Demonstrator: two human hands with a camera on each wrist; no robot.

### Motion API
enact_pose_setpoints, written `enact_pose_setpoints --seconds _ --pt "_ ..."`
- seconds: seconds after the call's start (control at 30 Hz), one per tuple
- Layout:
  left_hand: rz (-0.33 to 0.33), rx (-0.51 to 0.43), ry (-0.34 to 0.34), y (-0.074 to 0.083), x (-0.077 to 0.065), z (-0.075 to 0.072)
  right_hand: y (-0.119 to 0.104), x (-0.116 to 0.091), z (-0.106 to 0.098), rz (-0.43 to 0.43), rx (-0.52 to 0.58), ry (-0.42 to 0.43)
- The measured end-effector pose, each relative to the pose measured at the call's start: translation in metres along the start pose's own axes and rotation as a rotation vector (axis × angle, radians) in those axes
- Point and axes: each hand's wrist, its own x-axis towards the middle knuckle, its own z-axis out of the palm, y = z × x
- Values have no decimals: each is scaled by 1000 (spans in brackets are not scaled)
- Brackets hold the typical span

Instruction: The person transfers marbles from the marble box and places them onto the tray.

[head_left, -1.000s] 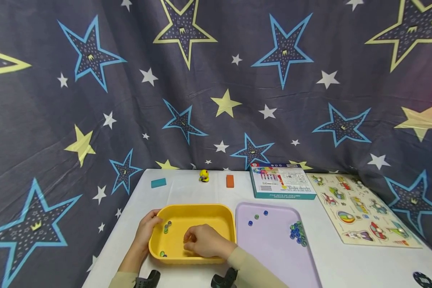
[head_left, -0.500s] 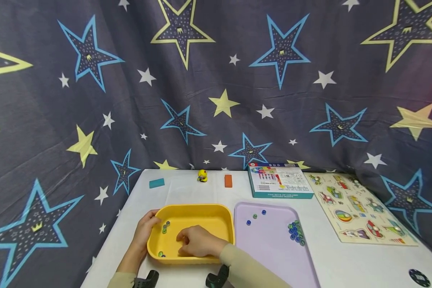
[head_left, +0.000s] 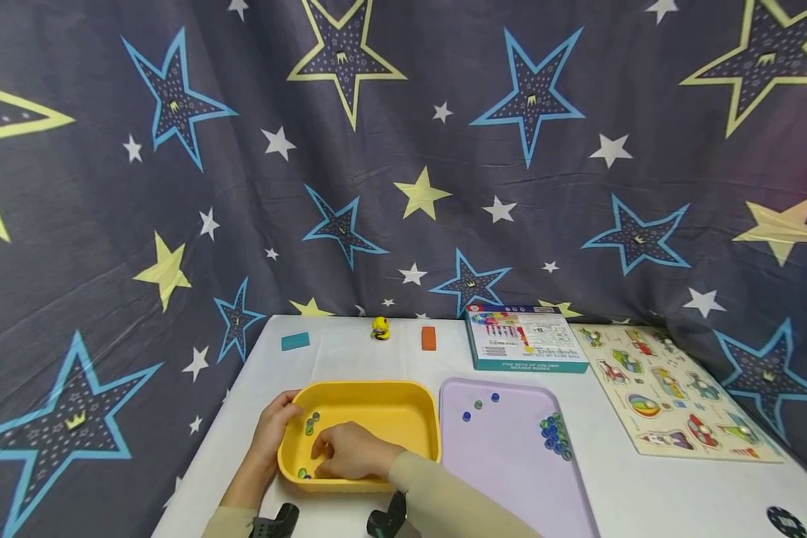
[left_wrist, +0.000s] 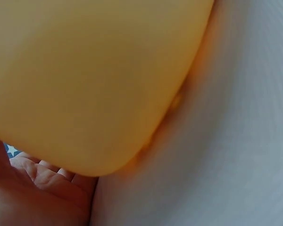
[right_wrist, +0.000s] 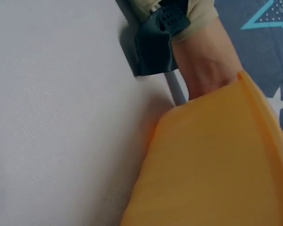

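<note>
A yellow plastic tub (head_left: 397,415) stands on the white table, with several green and blue glass marbles (head_left: 310,427) along its left side. My left hand (head_left: 271,427) grips the tub's left end, thumb over the rim; in the left wrist view its palm (left_wrist: 52,188) lies against the outside wall. Inside the tub, my right hand (head_left: 356,451) reaches down with bent fingers, close to the marbles (head_left: 303,473) in the front left corner. Its fingertips are partly hidden, and I cannot tell whether they hold a marble.
Right of the tub lies a lilac tray (head_left: 498,471) with a cluster of marbles (head_left: 554,435) at its right edge and a few at the top. Behind are a teal block (head_left: 295,341), a toy duck (head_left: 380,328), an orange block (head_left: 429,338), a flat box (head_left: 527,340) and a picture puzzle board (head_left: 672,403).
My right hand has slid left inside the tub, from near its middle toward the marbles in the front left corner. The left hand keeps its grip on the tub.
</note>
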Motion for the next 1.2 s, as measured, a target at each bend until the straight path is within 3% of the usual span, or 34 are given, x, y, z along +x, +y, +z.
enact_pose_setpoints --seconds 0.47,0.93,1.2 --pt "-13 -21 4 0 -1 0 -7 12 10 -152 -41 -38" --pt "-7 -33 -1 1 0 -1 -12 10 8 -86 50 -77" --pt "1 -16 5 1 1 0 -13 7 11 7 44 64"
